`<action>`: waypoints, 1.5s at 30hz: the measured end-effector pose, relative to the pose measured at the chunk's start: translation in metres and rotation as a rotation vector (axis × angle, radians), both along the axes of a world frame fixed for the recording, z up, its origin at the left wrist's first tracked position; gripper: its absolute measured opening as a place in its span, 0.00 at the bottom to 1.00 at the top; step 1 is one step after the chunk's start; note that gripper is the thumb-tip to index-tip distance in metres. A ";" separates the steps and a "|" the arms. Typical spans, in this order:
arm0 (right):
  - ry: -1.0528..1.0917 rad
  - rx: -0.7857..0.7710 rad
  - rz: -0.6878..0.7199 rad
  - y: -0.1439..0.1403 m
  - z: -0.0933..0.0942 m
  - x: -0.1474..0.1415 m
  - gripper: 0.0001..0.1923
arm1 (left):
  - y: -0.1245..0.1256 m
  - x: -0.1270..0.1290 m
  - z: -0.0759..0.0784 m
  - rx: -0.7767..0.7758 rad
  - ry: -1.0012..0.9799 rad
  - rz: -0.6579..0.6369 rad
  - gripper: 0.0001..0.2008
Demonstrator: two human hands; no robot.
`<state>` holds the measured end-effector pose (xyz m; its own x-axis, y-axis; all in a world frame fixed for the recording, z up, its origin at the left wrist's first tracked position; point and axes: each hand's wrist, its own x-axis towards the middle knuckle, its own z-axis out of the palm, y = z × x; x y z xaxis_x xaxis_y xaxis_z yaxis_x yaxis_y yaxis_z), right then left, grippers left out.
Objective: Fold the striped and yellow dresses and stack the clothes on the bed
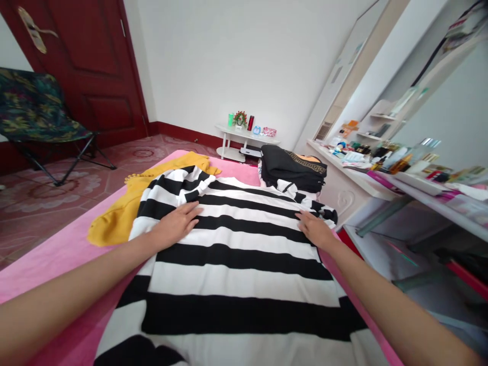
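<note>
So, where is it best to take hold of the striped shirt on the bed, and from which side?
Probably at its two far corners, from above. The striped shirt lies flat on the pink bed, so only edges can be pinched. The left hand and right hand rest flat near those corners already. The near hem is another option.

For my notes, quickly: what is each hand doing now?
Left hand: open, flat on the striped shirt.
Right hand: open, flat on the shirt.

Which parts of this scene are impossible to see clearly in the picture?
Head view only:
- Striped shirt: its lower part is cut off by the bottom edge.
- Yellow cloth: partly covered by the shirt.
- Items on the small white table: too small to identify.
- Bottles on the shelf: blurred.
</note>
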<state>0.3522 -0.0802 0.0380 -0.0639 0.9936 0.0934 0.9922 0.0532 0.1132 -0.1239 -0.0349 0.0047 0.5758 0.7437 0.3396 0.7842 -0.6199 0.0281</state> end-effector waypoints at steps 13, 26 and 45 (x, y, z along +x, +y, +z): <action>0.200 0.007 -0.239 -0.096 -0.014 -0.014 0.27 | -0.081 -0.030 0.033 -0.387 -0.211 0.346 0.27; -0.090 0.006 -0.121 -0.083 0.025 -0.027 0.16 | -0.086 -0.020 0.059 -0.117 0.053 0.254 0.12; 0.180 0.117 0.087 0.130 -0.029 -0.144 0.23 | 0.170 0.123 0.012 -0.433 -0.038 0.161 0.27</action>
